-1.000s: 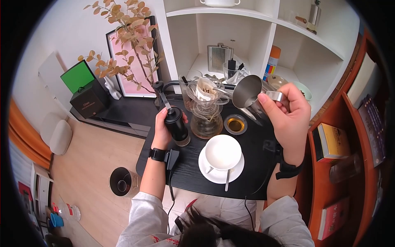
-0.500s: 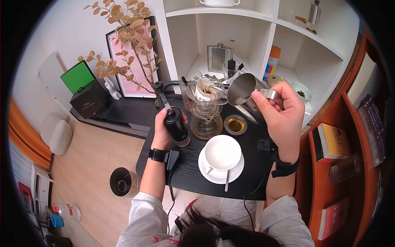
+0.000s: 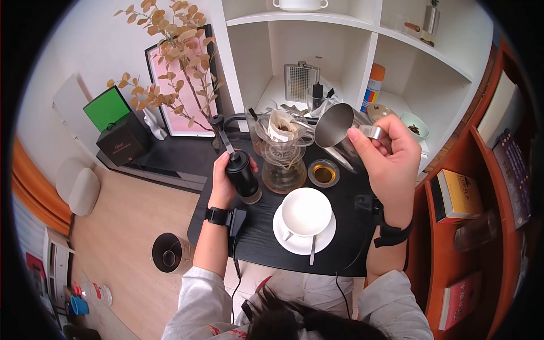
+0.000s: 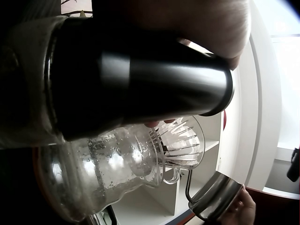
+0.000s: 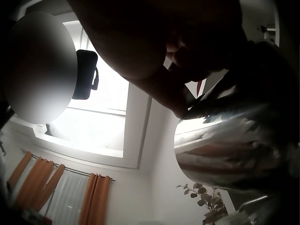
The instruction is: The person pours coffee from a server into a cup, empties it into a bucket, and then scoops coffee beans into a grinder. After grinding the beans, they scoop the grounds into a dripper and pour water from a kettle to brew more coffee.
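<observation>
My left hand (image 3: 222, 180) grips a black hand coffee grinder (image 3: 241, 173), which stands upright at the table's left; its crank points up. In the left wrist view the grinder (image 4: 154, 84) fills the upper part. My right hand (image 3: 394, 158) holds a steel gooseneck kettle (image 3: 334, 127) by its handle. The kettle tilts left, its spout reaching over the paper filter (image 3: 279, 129) with dark grounds inside. That filter sits in a clear dripper (image 3: 277, 149) on a glass carafe (image 3: 283, 178). In the right wrist view, the kettle's shiny side (image 5: 220, 154) shows beneath the darkened hand.
A white cup (image 3: 306, 211) rests on a saucer (image 3: 286, 243) with a spoon (image 3: 312, 249) near the front of the black table (image 3: 255, 241). Behind the cup is a small dish (image 3: 324, 172) of amber liquid. White shelves (image 3: 300, 24) stand behind; a wooden bookcase (image 3: 433, 249) is at right.
The right hand and kettle have shifted slightly left from a second ago, bringing the spout further over the filter. The left hand and grinder have stayed in place.
</observation>
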